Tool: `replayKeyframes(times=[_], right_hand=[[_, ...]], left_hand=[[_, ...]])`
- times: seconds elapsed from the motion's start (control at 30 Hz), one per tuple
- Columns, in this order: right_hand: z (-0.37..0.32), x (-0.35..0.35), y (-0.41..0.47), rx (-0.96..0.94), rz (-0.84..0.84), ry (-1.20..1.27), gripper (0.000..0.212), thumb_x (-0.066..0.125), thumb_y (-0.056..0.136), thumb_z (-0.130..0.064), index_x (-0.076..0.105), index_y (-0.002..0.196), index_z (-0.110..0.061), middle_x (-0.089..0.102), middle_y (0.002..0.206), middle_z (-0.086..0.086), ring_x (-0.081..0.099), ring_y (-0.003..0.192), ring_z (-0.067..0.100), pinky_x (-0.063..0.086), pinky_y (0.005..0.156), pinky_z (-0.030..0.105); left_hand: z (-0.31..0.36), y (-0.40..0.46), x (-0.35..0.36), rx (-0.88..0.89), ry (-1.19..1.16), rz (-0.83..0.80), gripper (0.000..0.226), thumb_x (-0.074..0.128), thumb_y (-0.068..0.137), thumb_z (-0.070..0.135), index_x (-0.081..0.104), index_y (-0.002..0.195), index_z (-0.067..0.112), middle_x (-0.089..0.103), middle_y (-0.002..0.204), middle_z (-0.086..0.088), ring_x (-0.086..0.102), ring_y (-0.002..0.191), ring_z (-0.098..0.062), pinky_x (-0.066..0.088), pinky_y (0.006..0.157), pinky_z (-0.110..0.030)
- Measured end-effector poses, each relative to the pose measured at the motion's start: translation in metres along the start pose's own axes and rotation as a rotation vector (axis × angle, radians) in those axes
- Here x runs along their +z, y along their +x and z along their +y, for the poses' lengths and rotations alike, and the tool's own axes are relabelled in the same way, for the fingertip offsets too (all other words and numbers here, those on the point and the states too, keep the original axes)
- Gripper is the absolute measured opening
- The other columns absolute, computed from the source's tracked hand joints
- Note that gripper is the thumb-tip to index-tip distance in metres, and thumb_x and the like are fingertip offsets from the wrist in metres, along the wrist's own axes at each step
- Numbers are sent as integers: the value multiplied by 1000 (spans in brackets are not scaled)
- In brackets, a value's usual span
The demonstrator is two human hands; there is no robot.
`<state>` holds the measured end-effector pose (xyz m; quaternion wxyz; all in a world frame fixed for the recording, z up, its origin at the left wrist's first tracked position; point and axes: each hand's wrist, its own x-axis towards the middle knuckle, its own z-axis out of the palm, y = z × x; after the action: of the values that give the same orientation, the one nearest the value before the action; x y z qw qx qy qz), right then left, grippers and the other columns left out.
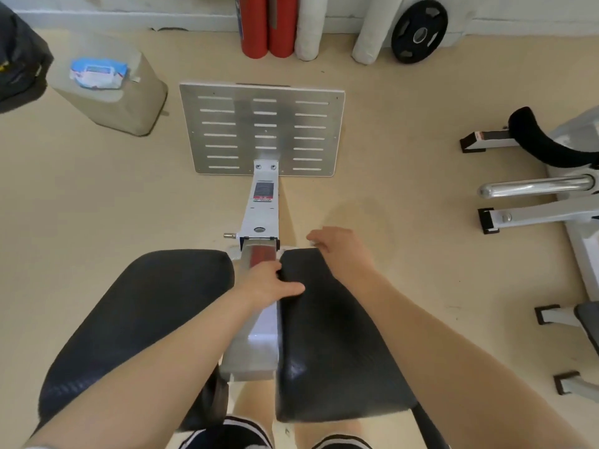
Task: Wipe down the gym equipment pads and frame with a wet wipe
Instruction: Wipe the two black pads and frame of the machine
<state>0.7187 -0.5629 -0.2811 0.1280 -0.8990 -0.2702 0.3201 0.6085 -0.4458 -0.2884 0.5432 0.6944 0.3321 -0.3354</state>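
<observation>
Fingers (316,236) of the right hand (343,251) loosely spread over the far end of the right pad (334,335), just right of frame centre, pressing a small white scrap there, apparently the wet wipe (312,244), mostly hidden under the hand. Cannot tell how firmly pinched. Left hand (269,283) at frame centre, thumb (293,288) stretched flat on the inner edge of the right pad, other fingers curled down over that edge into the gap beside the frame beam (261,215); a grip on the pad edge. Left pad (139,319) in the lower left, untouched, separated from the right pad by the white beam. Beam running up the middle of the frame to a slotted metal foot plate (262,128) in the upper centre. Pack of wipes (97,72) in the upper left, lying on top of a beige block (129,102) on the floor (81,205). Red rolls (269,27) and white rolls (311,27) along the top edge against the wall, a black weight plate (419,30) leaning at the upper right. Another machine (551,189) with a chrome bar at the right edge.
</observation>
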Motion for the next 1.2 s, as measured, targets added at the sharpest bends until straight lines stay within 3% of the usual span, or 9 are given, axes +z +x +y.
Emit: replayKeyframes(times=[0.1, 0.2, 0.3, 0.4, 0.5, 0.67, 0.9, 1.0, 1.2], right_hand=[[-10, 18, 7, -76, -210, -214, 24, 40, 95, -14, 57, 112, -14, 61, 112, 12, 58, 103, 32, 45, 82, 32], [-16, 27, 0, -88, -231, -109, 26, 39, 96, -14, 57, 114, -14, 63, 111, 10, 58, 103, 29, 45, 84, 31], [-25, 28, -3, -165, -301, -32, 33, 43, 88, -3, 56, 114, -18, 63, 109, 6, 59, 98, 25, 37, 74, 24], [-18, 25, -5, -209, -378, 38, 45, 41, 87, 2, 52, 125, -18, 58, 124, 5, 55, 109, 25, 39, 86, 25], [13, 13, -7, -86, -281, -9, 47, 37, 89, 3, 53, 129, -17, 51, 136, 4, 47, 124, 23, 32, 105, 28], [34, 7, -10, 214, -171, -25, 45, 35, 89, 1, 60, 119, -21, 60, 119, 12, 58, 103, 30, 45, 83, 29], [-16, 36, 4, -176, -269, 35, 46, 38, 87, 3, 59, 122, -18, 62, 120, 6, 57, 105, 24, 39, 85, 23], [26, 22, 5, 19, -196, 148, 45, 36, 88, 6, 64, 116, -16, 60, 125, 6, 54, 115, 25, 36, 96, 24], [68, -2, -5, 320, -96, 42, 41, 35, 86, 7, 65, 108, -9, 61, 115, 14, 55, 105, 32, 40, 79, 25]], left_hand=[[-8, 1, 9, -10, -98, 37, 61, 73, 77, 22, 47, 130, 5, 55, 119, 3, 54, 106, -14, 42, 92, -24], [-15, -1, 16, -19, -267, 72, 72, 73, 77, 16, 39, 140, 11, 51, 133, -1, 49, 122, -17, 40, 100, -27], [-14, -3, 18, -2, -321, 78, 60, 72, 77, 11, 47, 132, 14, 55, 119, 3, 49, 115, -13, 40, 93, -25], [-14, -3, 16, -17, -321, 71, 64, 74, 75, 13, 46, 133, 13, 55, 125, 0, 48, 119, -16, 41, 100, -30], [-14, -5, 15, -49, -368, 60, 73, 74, 76, 13, 39, 140, 12, 51, 135, -3, 45, 126, -17, 39, 104, -32], [-12, -6, 18, -30, -436, 50, 62, 68, 80, 5, 44, 137, 11, 57, 124, 0, 54, 105, -9, 43, 86, -18], [-16, -6, 21, -10, -445, 110, 61, 70, 79, 8, 46, 135, 11, 56, 127, -4, 50, 122, -18, 42, 102, -33], [-15, -7, 20, 4, -473, 69, 53, 68, 81, 7, 50, 131, 10, 59, 123, -4, 57, 108, -12, 50, 90, -21], [-10, -11, 22, 27, -534, 67, 41, 62, 84, 1, 55, 122, 15, 62, 111, 0, 59, 96, -7, 50, 68, -8]])
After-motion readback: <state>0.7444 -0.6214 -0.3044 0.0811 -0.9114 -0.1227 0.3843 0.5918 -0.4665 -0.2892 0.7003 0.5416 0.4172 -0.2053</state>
